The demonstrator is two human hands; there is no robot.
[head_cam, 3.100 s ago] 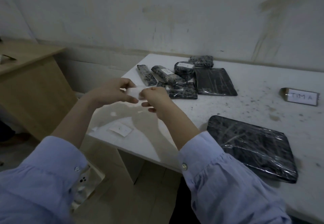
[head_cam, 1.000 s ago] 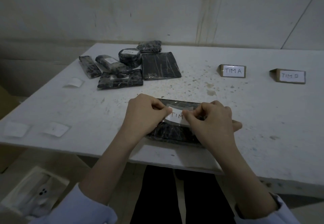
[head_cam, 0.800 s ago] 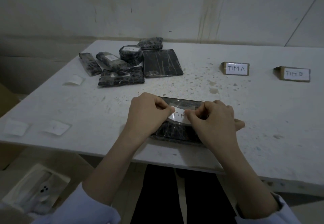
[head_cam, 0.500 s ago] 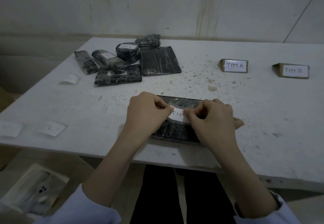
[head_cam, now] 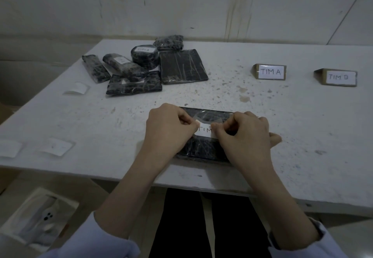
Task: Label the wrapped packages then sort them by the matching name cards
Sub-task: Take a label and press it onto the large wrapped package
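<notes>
- A single wide-angle view, worn on the person's head, looks forward and down across the tabletop [head_cam: 80, 120] to the wall [head_cam: 181, 5] at the top of the frame.
- It is close: the left hand [head_cam: 169, 124] and right hand [head_cam: 246, 134] sit at centre.

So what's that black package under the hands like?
The flat rectangular black package, wrapped in shiny clear film over a speckled dark cover, lies flat near the front edge of the white table. A white paper label reading "TIM", the rest hidden, sits on its top. The left hand and right hand pinch the label's ends and cover much of the package.
</notes>
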